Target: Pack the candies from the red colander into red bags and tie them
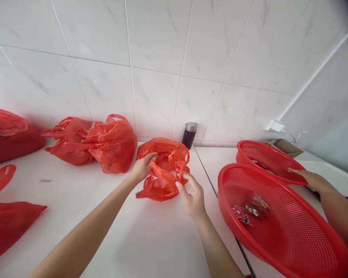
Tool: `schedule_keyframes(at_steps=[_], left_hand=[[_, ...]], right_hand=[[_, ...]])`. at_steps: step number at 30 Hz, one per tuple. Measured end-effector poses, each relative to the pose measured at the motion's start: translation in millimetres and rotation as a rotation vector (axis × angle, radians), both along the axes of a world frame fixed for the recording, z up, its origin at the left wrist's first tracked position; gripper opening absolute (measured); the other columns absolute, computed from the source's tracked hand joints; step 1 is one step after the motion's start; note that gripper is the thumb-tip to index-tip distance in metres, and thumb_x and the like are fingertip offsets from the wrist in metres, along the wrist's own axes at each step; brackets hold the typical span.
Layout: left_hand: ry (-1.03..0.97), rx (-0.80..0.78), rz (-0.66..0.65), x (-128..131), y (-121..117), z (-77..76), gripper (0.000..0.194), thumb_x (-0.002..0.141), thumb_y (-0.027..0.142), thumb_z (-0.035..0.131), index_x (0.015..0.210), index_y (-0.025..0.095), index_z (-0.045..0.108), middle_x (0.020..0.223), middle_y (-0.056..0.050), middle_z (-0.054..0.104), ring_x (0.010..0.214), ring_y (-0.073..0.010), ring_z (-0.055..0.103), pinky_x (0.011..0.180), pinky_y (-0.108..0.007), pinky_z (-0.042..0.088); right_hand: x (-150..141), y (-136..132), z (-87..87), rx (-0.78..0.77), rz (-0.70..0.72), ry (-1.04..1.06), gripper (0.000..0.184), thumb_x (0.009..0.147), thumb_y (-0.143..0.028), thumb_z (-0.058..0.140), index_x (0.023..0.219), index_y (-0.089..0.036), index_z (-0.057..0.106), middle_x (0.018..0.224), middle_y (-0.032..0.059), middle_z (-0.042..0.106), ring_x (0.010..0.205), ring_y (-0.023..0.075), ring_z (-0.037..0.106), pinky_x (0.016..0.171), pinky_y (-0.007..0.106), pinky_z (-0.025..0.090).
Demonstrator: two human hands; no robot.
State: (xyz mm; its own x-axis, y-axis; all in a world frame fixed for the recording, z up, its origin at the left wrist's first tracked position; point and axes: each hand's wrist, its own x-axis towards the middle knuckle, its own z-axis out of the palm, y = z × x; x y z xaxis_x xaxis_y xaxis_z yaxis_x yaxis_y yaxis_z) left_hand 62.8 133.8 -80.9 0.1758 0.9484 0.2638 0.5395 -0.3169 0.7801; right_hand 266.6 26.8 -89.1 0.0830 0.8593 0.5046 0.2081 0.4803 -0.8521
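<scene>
In the middle of the white table, a red plastic bag [162, 187] lies crumpled with its mouth partly spread. My left hand [143, 166] pinches the bag's edge on its left side. On the right side, my right hand [191, 192] grips a bunched part of the same bag near its handle, thumb and fingers closed on it. Whatever lies inside the bag is hidden by its folds. Just behind the bag, a dark flask [189, 136] with a silver lid stands upright against the tiled wall.
Several filled red bags [117, 146] line the wall at left; another red bag [11, 224] lies at the left front. A large red basket [278, 231] at right holds small packets [252, 208]. Behind it, another person's hand [310, 179] touches a second red basket [266, 148].
</scene>
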Motion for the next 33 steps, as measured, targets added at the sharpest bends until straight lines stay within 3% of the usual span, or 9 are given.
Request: schedule_keyframes(at_steps=[3,8,12,16,20,23,26,29,33], left_hand=[[-0.07,-0.086,-0.099,-14.5,-41.4,1.0,0.05,0.095,0.052,0.035,0.133,0.026,0.054,0.139,-0.007,0.056,0.128,-0.0267,0.05,0.104,-0.04,0.041],[-0.321,-0.324,-0.21,-17.7,-111.3,-27.7,0.055,0.093,0.056,0.037,0.139,0.029,0.046,0.151,-0.006,0.041,0.137,-0.0291,0.037,0.109,-0.045,0.035],[-0.306,-0.294,-0.207,-10.7,-136.7,-40.7,0.051,0.094,0.053,0.037,0.137,0.029,0.049,0.149,-0.006,0.043,0.139,-0.0288,0.034,0.114,-0.047,0.027],[-0.111,-0.231,-0.187,-2.1,-145.6,-43.0,0.049,0.09,0.049,0.049,0.137,0.033,0.049,0.149,-0.006,0.042,0.137,-0.0285,0.037,0.112,-0.048,0.03],[0.05,-0.115,-0.111,2.5,-152.9,-47.7,0.045,0.088,0.045,0.053,0.132,0.036,0.053,0.147,-0.005,0.043,0.135,-0.0278,0.039,0.11,-0.049,0.035],[0.09,-0.097,-0.018,-0.3,-158.4,-51.6,0.037,0.09,0.043,0.05,0.125,0.035,0.058,0.145,-0.006,0.045,0.131,-0.0277,0.045,0.104,-0.048,0.042],[0.095,-0.111,0.031,-7.3,-162.8,-55.6,0.036,0.09,0.043,0.048,0.125,0.037,0.056,0.145,-0.005,0.043,0.129,-0.027,0.046,0.1,-0.046,0.045],[0.112,-0.137,0.097,-14.2,-164.7,-62.5,0.05,0.086,0.045,0.054,0.135,0.036,0.045,0.145,-0.006,0.043,0.127,-0.0282,0.046,0.097,-0.045,0.045],[0.18,-0.207,0.224,-14.0,-160.0,-73.5,0.064,0.08,0.046,0.06,0.138,0.027,0.043,0.128,-0.011,0.057,0.11,-0.0326,0.054,0.089,-0.049,0.045]], right_hand=[[-3.4,-3.8,-12.5,-0.055,0.108,-0.047,0.036,0.084,-0.033,0.065,0.118,-0.024,0.06,0.123,0.0073,0.064,0.117,0.0233,0.058,0.102,0.039,0.045],[-8.6,-4.2,-3.4,-0.064,0.182,0.044,0.036,0.088,-0.039,0.06,0.122,-0.026,0.059,0.128,0.0065,0.062,0.123,0.0231,0.054,0.103,0.039,0.044],[-11.8,16.9,23.0,-0.013,0.214,0.079,0.029,0.091,-0.04,0.055,0.114,-0.025,0.064,0.125,0.0057,0.064,0.122,0.0205,0.055,0.106,0.038,0.041],[-15.8,63.5,36.4,0.059,0.187,0.002,0.032,0.096,-0.043,0.042,0.103,-0.024,0.066,0.111,0.0039,0.069,0.111,0.0174,0.062,0.1,0.034,0.044],[-17.8,108.5,12.0,-0.126,-0.031,-0.408,0.024,0.092,-0.036,0.05,0.091,-0.02,0.067,0.099,0.0063,0.071,0.1,0.0201,0.064,0.089,0.033,0.047],[-15.3,121.0,-12.3,-0.214,-0.073,-0.517,0.008,0.078,-0.021,0.067,0.084,-0.016,0.067,0.093,0.0105,0.07,0.097,0.0249,0.064,0.087,0.036,0.046],[-6.8,108.1,-19.9,-0.221,-0.074,-0.541,0.029,0.076,-0.018,0.066,0.105,-0.016,0.064,0.109,0.0122,0.067,0.106,0.0255,0.061,0.091,0.038,0.046],[2.7,68.7,-15.1,-0.108,-0.11,-0.501,0.045,0.085,-0.021,0.057,0.129,-0.022,0.05,0.132,0.0094,0.055,0.123,0.0212,0.05,0.103,0.037,0.039],[-5.0,-7.5,-24.1,-0.02,-0.085,-0.483,0.016,0.089,-0.027,0.055,0.102,-0.024,0.062,0.107,0.0061,0.062,0.106,0.0209,0.057,0.097,0.037,0.044]])
